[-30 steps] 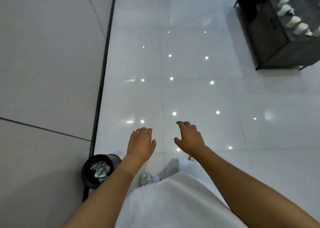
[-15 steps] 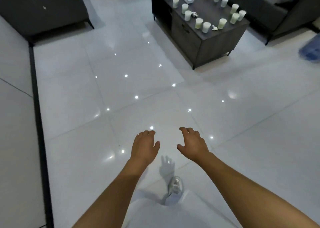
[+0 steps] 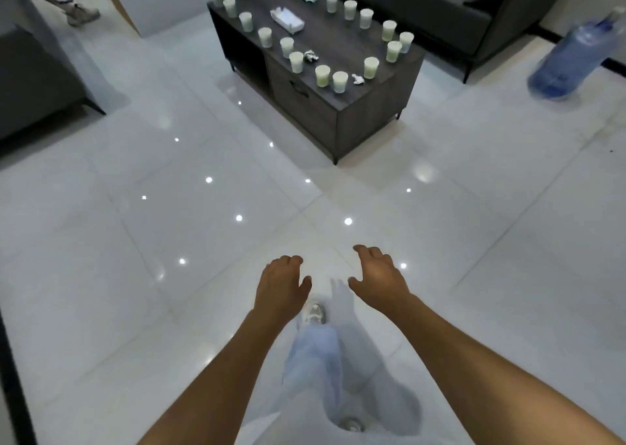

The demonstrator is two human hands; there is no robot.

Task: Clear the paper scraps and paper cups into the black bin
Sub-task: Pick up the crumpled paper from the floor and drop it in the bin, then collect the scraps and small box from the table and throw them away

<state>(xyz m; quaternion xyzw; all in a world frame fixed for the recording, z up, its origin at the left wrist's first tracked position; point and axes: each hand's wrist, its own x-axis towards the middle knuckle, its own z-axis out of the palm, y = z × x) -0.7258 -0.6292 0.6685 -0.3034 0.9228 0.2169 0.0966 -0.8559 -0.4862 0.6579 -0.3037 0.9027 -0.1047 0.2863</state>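
Both hands empty, left hand & right hand fingers loosely curled, paper cups far ahead on table

Glossy tile, matt wood grain

The floor tiles shine mirror-smooth; the tabletop looks dark, matt wood; paper cups and crumpled paper scraps.

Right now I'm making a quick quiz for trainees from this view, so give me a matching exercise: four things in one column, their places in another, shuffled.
Things:
1. tissue box
2. blue water jug
3. left hand
4. grey sofa

Places:
A. on the floor at far right
B. behind the coffee table
C. on the tabletop among paper cups
D. empty, over the white floor

Pairs: 1-C, 2-A, 3-D, 4-B
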